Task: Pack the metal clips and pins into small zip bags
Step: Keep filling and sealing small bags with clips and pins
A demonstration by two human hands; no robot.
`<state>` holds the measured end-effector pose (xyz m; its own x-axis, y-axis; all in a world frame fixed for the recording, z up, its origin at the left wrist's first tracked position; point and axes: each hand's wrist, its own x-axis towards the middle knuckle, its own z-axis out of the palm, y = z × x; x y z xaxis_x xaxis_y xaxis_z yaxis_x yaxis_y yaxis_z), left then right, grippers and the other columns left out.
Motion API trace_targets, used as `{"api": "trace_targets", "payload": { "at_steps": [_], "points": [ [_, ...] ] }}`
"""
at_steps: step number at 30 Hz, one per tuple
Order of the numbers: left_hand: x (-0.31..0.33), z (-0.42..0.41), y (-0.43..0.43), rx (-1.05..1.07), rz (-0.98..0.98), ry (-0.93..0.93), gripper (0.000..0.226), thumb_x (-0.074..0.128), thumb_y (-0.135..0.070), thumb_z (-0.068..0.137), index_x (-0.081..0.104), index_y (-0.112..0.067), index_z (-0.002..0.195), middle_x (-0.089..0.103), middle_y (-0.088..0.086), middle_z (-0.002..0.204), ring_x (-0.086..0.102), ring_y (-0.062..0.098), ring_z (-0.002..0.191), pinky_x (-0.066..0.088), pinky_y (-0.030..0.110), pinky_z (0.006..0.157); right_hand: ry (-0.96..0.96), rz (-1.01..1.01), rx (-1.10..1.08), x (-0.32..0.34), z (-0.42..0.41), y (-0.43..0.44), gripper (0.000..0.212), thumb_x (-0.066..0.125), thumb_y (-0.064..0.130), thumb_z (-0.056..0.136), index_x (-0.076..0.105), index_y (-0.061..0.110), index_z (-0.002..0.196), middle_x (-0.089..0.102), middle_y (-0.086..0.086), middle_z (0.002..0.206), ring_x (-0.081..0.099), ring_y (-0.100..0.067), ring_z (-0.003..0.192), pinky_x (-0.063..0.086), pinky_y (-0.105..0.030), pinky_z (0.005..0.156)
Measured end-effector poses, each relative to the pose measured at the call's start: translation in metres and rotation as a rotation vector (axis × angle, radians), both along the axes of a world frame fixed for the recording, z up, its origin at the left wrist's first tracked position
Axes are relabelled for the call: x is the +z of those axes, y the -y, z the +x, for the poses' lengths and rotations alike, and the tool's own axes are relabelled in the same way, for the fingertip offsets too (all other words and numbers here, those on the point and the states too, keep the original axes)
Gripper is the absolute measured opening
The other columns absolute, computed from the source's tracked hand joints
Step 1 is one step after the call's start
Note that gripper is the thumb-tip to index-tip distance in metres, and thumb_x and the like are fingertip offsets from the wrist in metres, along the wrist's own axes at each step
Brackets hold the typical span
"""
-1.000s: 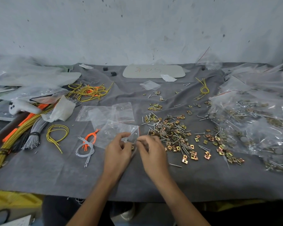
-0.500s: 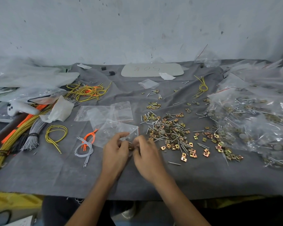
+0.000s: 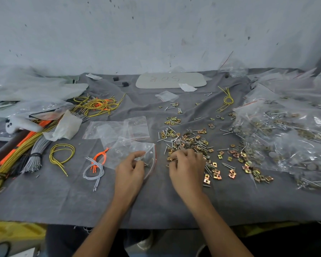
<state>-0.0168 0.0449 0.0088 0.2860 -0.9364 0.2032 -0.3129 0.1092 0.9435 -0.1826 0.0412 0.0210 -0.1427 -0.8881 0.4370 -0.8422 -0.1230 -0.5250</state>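
A small clear zip bag (image 3: 132, 152) with a red seal line lies on the grey cloth in front of me, and my left hand (image 3: 130, 170) pinches its near right edge. My right hand (image 3: 187, 167) rests on the near edge of a heap of brass-coloured metal clips and steel pins (image 3: 189, 143), fingers curled down into the pieces; what they hold is hidden. More clips (image 3: 248, 164) lie scattered to the right of the heap.
Empty zip bags (image 3: 117, 129) lie behind the held one. Orange and grey wire loops (image 3: 95, 164), a yellow loop (image 3: 61, 154) and wire bundles (image 3: 17, 151) lie left. Filled plastic bags (image 3: 285, 136) pile up at the right. A pale oval plate (image 3: 170, 80) sits by the wall.
My right hand has left the bag's mouth and moved right onto the heap of clips and pins. My left hand keeps hold of the bag.
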Motion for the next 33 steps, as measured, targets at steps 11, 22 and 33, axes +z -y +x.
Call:
{"api": "trace_targets", "payload": {
  "at_steps": [11, 22, 33],
  "points": [
    [0.0033, -0.0012, -0.0024, 0.018, 0.004, 0.012, 0.035, 0.046, -0.032, 0.075, 0.07, -0.035, 0.1, 0.058, 0.002, 0.055, 0.048, 0.017, 0.053, 0.042, 0.037, 0.054, -0.172, 0.11, 0.004, -0.0011, 0.0027, -0.0014, 0.029, 0.057, 0.045, 0.091, 0.066, 0.028, 0.111, 0.056, 0.001, 0.119, 0.045, -0.024, 0.105, 0.036, -0.039, 0.091],
    [0.0034, -0.0018, -0.0026, 0.024, -0.003, 0.016, 0.034, 0.045, -0.031, 0.076, 0.069, -0.035, 0.101, 0.058, 0.001, 0.054, 0.049, 0.015, 0.052, 0.044, 0.037, 0.054, -0.193, 0.089, 0.054, -0.0029, 0.0019, -0.0012, 0.025, 0.058, 0.049, 0.093, 0.067, 0.03, 0.108, 0.053, 0.004, 0.111, 0.043, -0.021, 0.099, 0.034, -0.036, 0.086],
    [0.0033, -0.002, -0.0032, 0.016, -0.003, 0.001, 0.035, 0.045, -0.032, 0.076, 0.07, -0.033, 0.101, 0.06, 0.0, 0.055, 0.048, 0.014, 0.051, 0.041, 0.035, 0.054, -0.08, -0.037, 0.054, -0.0047, 0.0021, -0.0058, 0.009, 0.06, 0.029, 0.094, 0.067, 0.023, 0.091, 0.064, -0.002, 0.103, 0.053, -0.026, 0.088, 0.036, -0.038, 0.078]
  ]
}}
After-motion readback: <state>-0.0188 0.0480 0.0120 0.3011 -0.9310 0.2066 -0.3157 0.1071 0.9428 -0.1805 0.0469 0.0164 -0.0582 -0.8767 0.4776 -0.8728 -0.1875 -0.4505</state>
